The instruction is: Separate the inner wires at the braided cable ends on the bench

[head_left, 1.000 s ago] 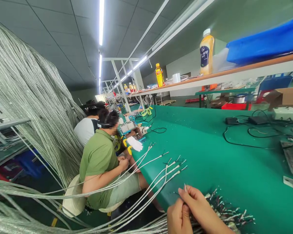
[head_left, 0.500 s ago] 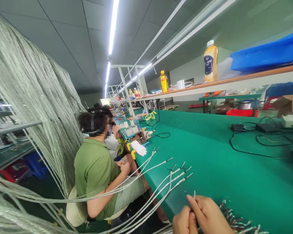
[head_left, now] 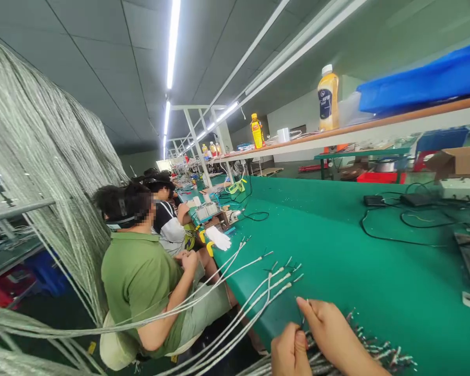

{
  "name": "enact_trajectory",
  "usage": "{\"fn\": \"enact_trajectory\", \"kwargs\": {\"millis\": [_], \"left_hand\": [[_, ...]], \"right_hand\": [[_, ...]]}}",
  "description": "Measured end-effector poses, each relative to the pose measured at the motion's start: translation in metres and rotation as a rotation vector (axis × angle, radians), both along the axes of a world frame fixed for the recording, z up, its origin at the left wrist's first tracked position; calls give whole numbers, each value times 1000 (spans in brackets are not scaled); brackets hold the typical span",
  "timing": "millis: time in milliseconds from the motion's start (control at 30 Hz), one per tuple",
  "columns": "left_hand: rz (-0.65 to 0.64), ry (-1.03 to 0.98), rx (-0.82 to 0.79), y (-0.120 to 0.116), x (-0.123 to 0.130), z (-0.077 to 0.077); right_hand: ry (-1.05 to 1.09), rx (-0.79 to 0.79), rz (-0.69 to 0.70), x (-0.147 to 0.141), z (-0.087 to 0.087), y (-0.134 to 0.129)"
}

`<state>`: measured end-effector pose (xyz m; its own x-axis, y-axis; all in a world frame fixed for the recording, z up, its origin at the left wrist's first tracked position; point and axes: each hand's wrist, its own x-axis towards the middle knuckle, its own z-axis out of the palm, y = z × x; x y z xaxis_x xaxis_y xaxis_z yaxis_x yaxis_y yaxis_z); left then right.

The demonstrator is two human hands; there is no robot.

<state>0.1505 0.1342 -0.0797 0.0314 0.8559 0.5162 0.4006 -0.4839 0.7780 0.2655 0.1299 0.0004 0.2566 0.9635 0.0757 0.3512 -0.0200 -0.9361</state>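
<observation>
At the bottom of the view, my left hand (head_left: 291,351) is closed on a cable, its thumb upright. My right hand (head_left: 329,326) pinches thin wires at the cable's end, just above and right of the left hand. Beneath and beside both hands lies a thick bundle of cables (head_left: 382,351) with stripped, coloured wire ends. Left of my hands, several white braided cables (head_left: 254,307) reach over the table edge, their dark and white wire ends resting on the green table (head_left: 337,245).
A person in a green shirt (head_left: 141,277) sits at the left, beside hanging cables (head_left: 50,130). A machine (head_left: 209,211) and a white glove (head_left: 218,237) lie along the table edge. Black cords (head_left: 399,243) are at right; bottles (head_left: 328,99) stand on the shelf (head_left: 376,125).
My hands have moved slightly up and left, and thin wires now show between them. The view has shifted a little, and the person in green appears further left.
</observation>
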Motion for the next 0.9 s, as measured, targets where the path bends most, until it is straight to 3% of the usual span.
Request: {"fn": "enact_trajectory", "kwargs": {"millis": [33,100,233,300,500,700,900], "left_hand": [[-4,8,-9,0,-1,-2],[-23,14,-23,1,-2,-5],[-81,-7,-32,3,0,-8],[-93,-4,-33,4,0,-10],[-117,16,-44,3,-2,-14],[-171,36,-25,4,-4,-9],[-188,63,-22,3,-8,-5]], "right_hand": [[-93,82,-24,1,3,-2],[-88,85,-8,0,7,-4],[366,-189,86,-11,5,-6],[509,-216,85,-13,4,-6],[399,-26,109,3,6,-4],[548,-249,224,6,-2,-1],[490,-115,135,3,0,1]]}}
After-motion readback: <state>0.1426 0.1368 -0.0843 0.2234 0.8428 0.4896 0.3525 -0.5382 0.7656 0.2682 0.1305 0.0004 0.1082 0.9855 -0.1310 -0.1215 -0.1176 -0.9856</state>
